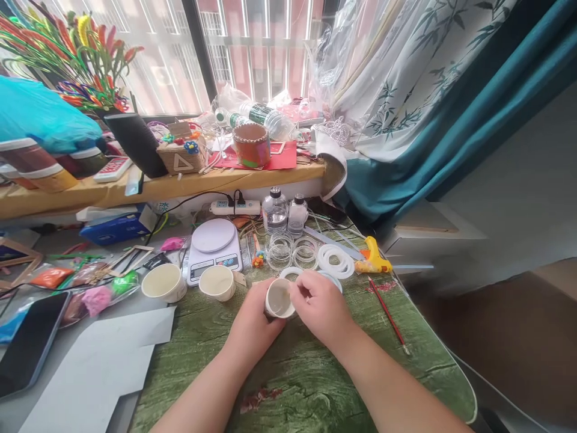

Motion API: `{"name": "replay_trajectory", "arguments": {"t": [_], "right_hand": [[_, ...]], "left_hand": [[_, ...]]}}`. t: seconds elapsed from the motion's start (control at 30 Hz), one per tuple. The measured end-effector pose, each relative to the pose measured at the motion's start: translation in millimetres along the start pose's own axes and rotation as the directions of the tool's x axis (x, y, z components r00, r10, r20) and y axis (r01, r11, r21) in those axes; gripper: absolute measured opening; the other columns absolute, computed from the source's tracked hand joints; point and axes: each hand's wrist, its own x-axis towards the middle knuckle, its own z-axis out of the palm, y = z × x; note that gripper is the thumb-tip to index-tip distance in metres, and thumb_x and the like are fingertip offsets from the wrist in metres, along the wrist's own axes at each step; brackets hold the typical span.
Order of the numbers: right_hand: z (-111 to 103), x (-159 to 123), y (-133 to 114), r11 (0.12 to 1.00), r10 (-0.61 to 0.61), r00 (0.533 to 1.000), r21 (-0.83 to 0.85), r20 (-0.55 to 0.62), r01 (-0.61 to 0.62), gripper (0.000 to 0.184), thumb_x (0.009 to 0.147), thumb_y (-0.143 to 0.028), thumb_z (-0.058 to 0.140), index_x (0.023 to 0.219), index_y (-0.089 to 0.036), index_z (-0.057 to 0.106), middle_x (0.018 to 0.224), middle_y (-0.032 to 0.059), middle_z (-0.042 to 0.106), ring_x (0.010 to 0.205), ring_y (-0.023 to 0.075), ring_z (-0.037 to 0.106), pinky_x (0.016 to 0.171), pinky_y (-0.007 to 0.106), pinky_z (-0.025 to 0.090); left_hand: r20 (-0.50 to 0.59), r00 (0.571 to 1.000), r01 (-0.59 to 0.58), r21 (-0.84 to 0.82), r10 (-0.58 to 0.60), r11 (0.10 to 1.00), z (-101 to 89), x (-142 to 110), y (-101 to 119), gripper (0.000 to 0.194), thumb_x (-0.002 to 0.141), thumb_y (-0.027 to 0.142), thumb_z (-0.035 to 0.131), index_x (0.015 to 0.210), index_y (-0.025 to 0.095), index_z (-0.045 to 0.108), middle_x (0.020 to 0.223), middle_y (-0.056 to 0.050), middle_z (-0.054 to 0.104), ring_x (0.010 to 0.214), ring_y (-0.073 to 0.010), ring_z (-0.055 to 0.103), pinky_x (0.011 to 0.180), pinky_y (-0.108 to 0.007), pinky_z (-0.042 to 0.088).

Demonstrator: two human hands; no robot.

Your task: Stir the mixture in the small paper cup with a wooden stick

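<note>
My left hand is wrapped round a small white paper cup, tilted so that its inside faces me. At the cup's right rim my right hand is closed in a pinch, its fingertips at the opening; whatever they hold is hidden. A little clear liquid seems to lie in the cup, but this is hard to tell. Left of my hands stand a second paper cup and a wider one. Just beyond my hands lie white ring moulds and clear rings.
A kitchen scale stands behind the cups, beside two clear bottles with black caps. To the right are a yellow glue gun and a red pencil. Paper sheets and a phone lie left.
</note>
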Motion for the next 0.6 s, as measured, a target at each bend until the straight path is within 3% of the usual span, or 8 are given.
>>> {"name": "replay_trajectory", "arguments": {"t": [0.13, 0.3, 0.6], "right_hand": [[-1.8, 0.2, 0.9, 0.998, 0.017, 0.998, 0.061, 0.062, -0.021, 0.033, 0.095, -0.027, 0.058, 0.064, -0.021, 0.049, 0.063, -0.0026, 0.051, 0.061, 0.0130, 0.046, 0.059, 0.026, 0.034], [-1.8, 2.3, 4.5, 0.995, 0.010, 0.998, 0.096, -0.067, -0.004, 0.030, 0.098, -0.031, 0.057, 0.070, -0.021, 0.054, 0.068, -0.0019, 0.053, 0.066, 0.0141, 0.048, 0.063, 0.026, 0.037], [6.8, 1.2, 7.2, 0.999, -0.025, 0.997, 0.039, -0.070, 0.028, 0.028, 0.095, -0.034, 0.056, 0.071, -0.020, 0.055, 0.069, -0.0010, 0.055, 0.068, 0.0155, 0.051, 0.065, 0.027, 0.039]], "left_hand": [[-0.056, 0.998, -0.015, -0.014, 0.014, 1.000, 0.2, -0.2, -0.6, 0.053, 0.081, 0.011, 0.067, 0.131, 0.027, 0.061, 0.132, -0.008, 0.068, 0.123, -0.0294, 0.064, 0.106, -0.049, 0.051], [-0.122, 0.993, -0.003, 0.047, 0.009, 0.999, -1.4, 2.0, -0.4, 0.052, 0.080, 0.010, 0.069, 0.129, 0.028, 0.065, 0.130, -0.009, 0.065, 0.128, -0.0307, 0.058, 0.111, -0.052, 0.048], [-0.173, 0.984, -0.017, 0.093, 0.033, 0.995, 2.3, -6.3, -4.2, 0.065, 0.082, 0.020, 0.076, 0.143, 0.024, 0.054, 0.142, -0.012, 0.064, 0.134, -0.0333, 0.059, 0.116, -0.057, 0.043]]}}
